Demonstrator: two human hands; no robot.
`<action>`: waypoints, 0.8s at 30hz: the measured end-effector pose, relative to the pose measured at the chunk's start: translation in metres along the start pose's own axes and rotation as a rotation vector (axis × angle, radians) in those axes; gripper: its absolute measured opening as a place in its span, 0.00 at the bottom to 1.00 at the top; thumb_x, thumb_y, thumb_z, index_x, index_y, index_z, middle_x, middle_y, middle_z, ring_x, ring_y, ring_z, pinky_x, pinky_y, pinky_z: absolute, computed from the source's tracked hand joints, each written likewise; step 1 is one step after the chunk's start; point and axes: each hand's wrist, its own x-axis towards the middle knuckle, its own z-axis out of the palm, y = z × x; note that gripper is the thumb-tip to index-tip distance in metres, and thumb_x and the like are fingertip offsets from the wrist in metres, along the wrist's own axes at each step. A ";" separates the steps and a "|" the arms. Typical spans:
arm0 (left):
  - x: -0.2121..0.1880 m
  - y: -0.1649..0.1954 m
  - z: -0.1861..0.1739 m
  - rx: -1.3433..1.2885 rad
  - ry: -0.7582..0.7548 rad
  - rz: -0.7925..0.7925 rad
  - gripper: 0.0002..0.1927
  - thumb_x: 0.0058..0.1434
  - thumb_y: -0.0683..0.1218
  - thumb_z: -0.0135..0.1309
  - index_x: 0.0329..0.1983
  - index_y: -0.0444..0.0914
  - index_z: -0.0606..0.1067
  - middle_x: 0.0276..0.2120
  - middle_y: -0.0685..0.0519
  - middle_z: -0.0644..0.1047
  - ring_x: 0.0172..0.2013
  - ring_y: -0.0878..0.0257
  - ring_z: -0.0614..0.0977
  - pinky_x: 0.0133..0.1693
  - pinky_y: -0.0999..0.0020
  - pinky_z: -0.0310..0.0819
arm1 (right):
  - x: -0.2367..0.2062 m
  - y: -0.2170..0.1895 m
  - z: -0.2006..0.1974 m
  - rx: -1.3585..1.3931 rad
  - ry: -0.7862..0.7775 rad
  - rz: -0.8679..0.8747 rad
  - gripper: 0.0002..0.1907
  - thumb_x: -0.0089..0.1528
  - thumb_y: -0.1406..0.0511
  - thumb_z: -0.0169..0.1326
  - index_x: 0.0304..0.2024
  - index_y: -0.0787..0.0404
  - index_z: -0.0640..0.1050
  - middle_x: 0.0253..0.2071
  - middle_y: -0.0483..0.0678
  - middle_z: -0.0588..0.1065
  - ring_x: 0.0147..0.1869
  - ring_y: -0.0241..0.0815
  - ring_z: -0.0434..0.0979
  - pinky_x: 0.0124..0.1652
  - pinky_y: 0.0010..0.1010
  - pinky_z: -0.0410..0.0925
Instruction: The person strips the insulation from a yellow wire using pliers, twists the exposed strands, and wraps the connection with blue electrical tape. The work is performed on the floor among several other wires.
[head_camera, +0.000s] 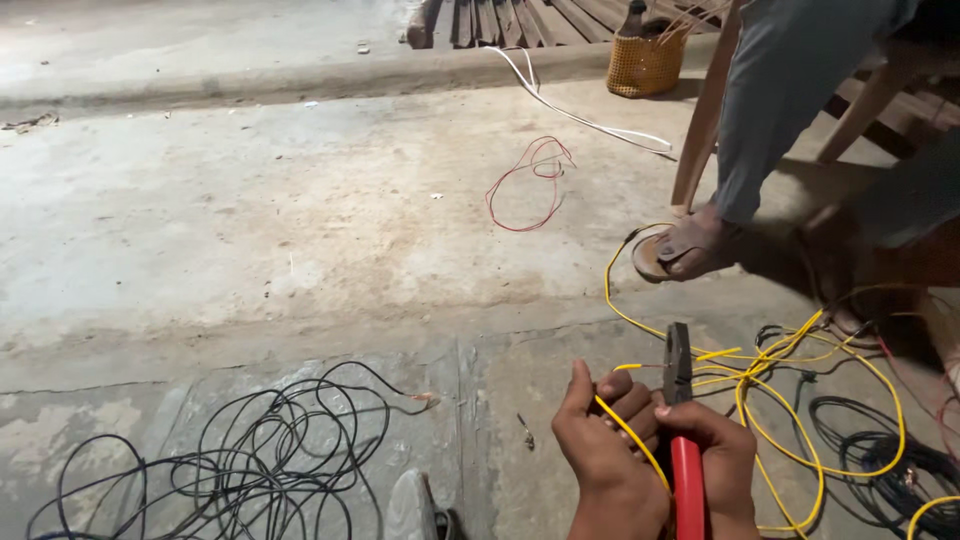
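The left hand (600, 450) pinches a yellow wire (628, 432) between its fingers; the right hand (715, 450) grips red-handled pliers (680, 400), touching that wire.

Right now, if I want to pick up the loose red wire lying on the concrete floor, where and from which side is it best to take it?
Probably grip the red wire at its bunched small loops at the upper right end, coming from straight above. The strands cross there, so a pinch catches several at once; elsewhere it is one thin strand flat on the concrete floor, hard to get under.
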 end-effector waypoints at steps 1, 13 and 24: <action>-0.001 -0.001 0.004 -0.023 -0.010 -0.002 0.26 0.69 0.64 0.46 0.22 0.44 0.63 0.13 0.61 0.55 0.12 0.69 0.52 0.17 0.72 0.42 | -0.001 -0.003 -0.001 -0.019 0.018 -0.071 0.14 0.55 0.67 0.49 0.38 0.72 0.76 0.31 0.54 0.77 0.33 0.45 0.78 0.39 0.34 0.70; -0.012 0.061 -0.018 0.044 -0.070 0.395 0.20 0.66 0.51 0.40 0.17 0.46 0.56 0.13 0.59 0.54 0.12 0.68 0.55 0.15 0.70 0.43 | 0.022 0.093 -0.092 0.058 0.137 0.019 0.16 0.54 0.62 0.49 0.15 0.56 0.60 0.12 0.42 0.54 0.13 0.40 0.52 0.16 0.34 0.49; 0.010 0.040 -0.025 0.892 -0.085 0.618 0.17 0.66 0.48 0.47 0.27 0.33 0.75 0.19 0.55 0.70 0.22 0.67 0.72 0.27 0.70 0.66 | 0.086 0.022 -0.219 -2.083 0.378 0.052 0.22 0.52 0.57 0.63 0.47 0.52 0.75 0.43 0.55 0.80 0.53 0.56 0.82 0.51 0.48 0.72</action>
